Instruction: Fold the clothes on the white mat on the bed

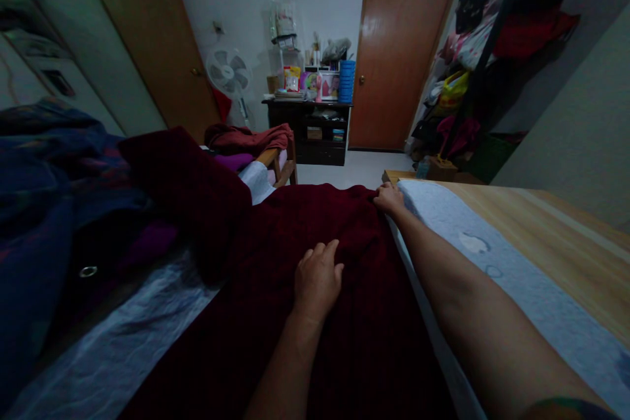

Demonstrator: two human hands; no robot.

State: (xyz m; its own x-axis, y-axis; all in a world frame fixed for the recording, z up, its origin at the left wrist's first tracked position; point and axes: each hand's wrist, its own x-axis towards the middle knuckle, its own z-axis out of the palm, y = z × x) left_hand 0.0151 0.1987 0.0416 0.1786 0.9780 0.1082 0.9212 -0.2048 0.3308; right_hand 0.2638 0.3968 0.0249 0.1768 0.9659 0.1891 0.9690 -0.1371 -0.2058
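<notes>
A dark red cloth (315,223) lies spread over the bed, and part of it rises in a raised fold at the left. Over its middle is my left hand (319,277), palm down with the fingers a little apart and nothing in them. My right hand (388,199) is at the cloth's far right corner, beside the pale blue patterned sheet, with its fingers closed on the cloth's edge.
Blue clothing (44,170) is heaped at the left. Bare wooden boards (541,230) run along the right. Beyond stand a white fan (229,72), a dark cabinet (308,151) and a wooden door (398,46). Bags (531,29) hang at the right.
</notes>
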